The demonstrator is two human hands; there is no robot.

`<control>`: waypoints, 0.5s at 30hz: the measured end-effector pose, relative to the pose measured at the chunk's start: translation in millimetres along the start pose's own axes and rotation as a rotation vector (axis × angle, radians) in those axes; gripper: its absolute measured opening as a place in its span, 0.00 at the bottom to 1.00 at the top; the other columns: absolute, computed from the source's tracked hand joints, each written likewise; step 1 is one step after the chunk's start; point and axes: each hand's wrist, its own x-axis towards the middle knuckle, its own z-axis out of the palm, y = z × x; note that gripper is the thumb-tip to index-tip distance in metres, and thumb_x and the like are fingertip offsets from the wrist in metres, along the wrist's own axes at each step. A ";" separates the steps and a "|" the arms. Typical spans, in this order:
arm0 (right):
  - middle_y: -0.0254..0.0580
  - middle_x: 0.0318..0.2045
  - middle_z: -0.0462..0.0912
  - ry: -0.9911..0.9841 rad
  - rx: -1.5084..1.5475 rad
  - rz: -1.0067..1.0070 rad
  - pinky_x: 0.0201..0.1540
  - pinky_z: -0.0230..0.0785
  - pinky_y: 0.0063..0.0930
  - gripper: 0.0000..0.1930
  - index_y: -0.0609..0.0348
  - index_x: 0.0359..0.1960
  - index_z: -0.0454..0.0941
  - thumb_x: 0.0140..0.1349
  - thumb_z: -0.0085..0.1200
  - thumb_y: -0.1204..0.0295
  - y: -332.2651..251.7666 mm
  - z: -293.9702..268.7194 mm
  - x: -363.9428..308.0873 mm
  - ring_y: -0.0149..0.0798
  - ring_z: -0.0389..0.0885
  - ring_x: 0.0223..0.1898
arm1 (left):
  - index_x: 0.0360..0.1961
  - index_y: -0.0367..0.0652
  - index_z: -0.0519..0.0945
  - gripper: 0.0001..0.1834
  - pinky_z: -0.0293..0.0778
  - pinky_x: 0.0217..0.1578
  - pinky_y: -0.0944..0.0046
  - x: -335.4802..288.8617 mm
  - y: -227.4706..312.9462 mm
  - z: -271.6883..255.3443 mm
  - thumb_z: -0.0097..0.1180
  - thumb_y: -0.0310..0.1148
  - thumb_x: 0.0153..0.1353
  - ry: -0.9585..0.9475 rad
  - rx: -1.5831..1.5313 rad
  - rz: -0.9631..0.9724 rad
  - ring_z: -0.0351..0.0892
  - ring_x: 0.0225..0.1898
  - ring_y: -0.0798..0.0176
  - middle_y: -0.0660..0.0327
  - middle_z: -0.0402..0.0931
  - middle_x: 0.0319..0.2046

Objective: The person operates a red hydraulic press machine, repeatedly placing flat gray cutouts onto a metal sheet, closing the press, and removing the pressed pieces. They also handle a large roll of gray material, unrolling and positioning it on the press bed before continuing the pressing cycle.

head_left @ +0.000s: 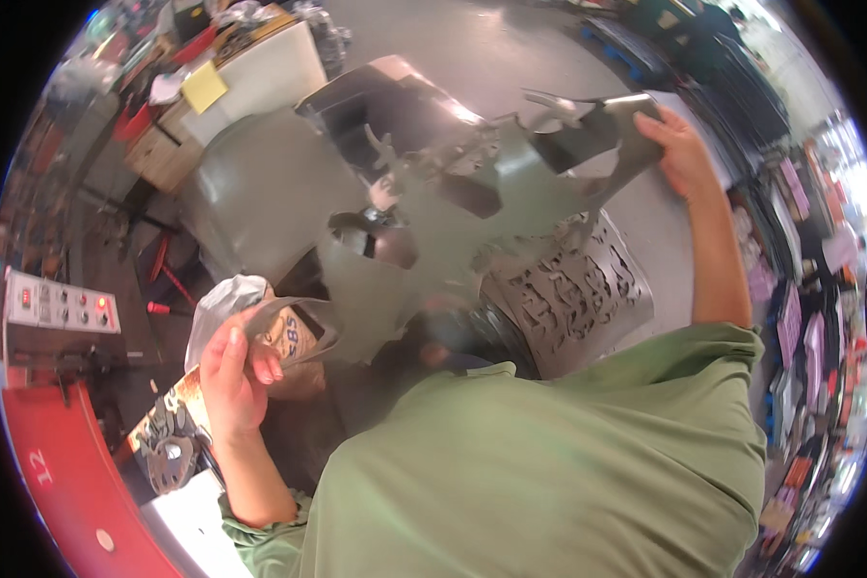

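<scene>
Both of my hands stretch a large, thin grey sheet (pixel 385 279) between them, full of big irregular cut-out openings. It hangs in the air in front of me, slanting up to the right, and its middle is somewhat blurred. My right hand (pixel 682 152) grips its far right corner, thumb and fingers closed over the edge. At the lower left, my left hand (pixel 236 374) has bent fingers at the looped end of the sheet. Behind that end lies a pale bag with printing (pixel 294 335), partly covered by the sheet.
A flat sheet with rows of cut-outs (pixel 588 289) lies to the right. Smooth grey sheeting (pixel 265 188) is farther left. Nearby stand a control box (pixel 63 306) and a red machine (pixel 63 472), with dark cut pieces (pixel 171 453) beside it. Stacked material (pixel 790 318) lines the far right.
</scene>
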 end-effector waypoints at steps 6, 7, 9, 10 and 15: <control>0.39 0.46 0.84 -0.029 0.038 -0.086 0.52 0.73 0.28 0.15 0.63 0.52 0.77 0.63 0.54 0.75 -76.5 -113.7 -73.6 0.32 0.83 0.46 | 0.62 0.32 0.67 0.22 0.77 0.33 0.64 30.0 -6.5 55.4 0.48 0.31 0.70 -0.344 -0.005 -0.572 0.82 0.26 0.60 0.53 0.82 0.32; 0.39 0.45 0.84 -0.005 0.031 -0.023 0.51 0.74 0.28 0.16 0.63 0.52 0.77 0.63 0.55 0.74 -86.5 -123.9 -77.9 0.32 0.83 0.45 | 0.62 0.29 0.65 0.24 0.81 0.34 0.64 31.2 -11.3 60.8 0.47 0.32 0.70 -0.317 -0.004 -0.608 0.83 0.23 0.58 0.52 0.82 0.29; 0.40 0.44 0.84 0.024 0.030 0.082 0.49 0.75 0.28 0.17 0.63 0.52 0.77 0.61 0.57 0.72 -96.0 -137.7 -78.4 0.32 0.82 0.45 | 0.60 0.28 0.69 0.23 0.81 0.30 0.66 35.6 -23.1 66.5 0.48 0.34 0.70 -0.266 -0.103 -0.672 0.82 0.22 0.60 0.51 0.83 0.31; 0.38 0.42 0.84 0.254 0.015 0.206 0.45 0.75 0.27 0.19 0.63 0.51 0.77 0.60 0.61 0.68 -95.5 -141.8 -73.0 0.31 0.82 0.43 | 0.57 0.27 0.71 0.23 0.81 0.29 0.65 38.4 -28.3 65.8 0.48 0.35 0.70 -0.260 -0.091 -0.735 0.81 0.21 0.61 0.52 0.82 0.29; 0.39 0.43 0.83 0.065 -0.240 0.314 0.46 0.75 0.33 0.19 0.64 0.50 0.77 0.59 0.64 0.70 -35.5 -137.4 8.6 0.34 0.81 0.43 | 0.46 0.29 0.76 0.21 0.68 0.17 0.73 68.1 -73.9 63.3 0.45 0.40 0.73 -0.338 0.104 -0.836 0.69 0.11 0.68 0.63 0.73 0.14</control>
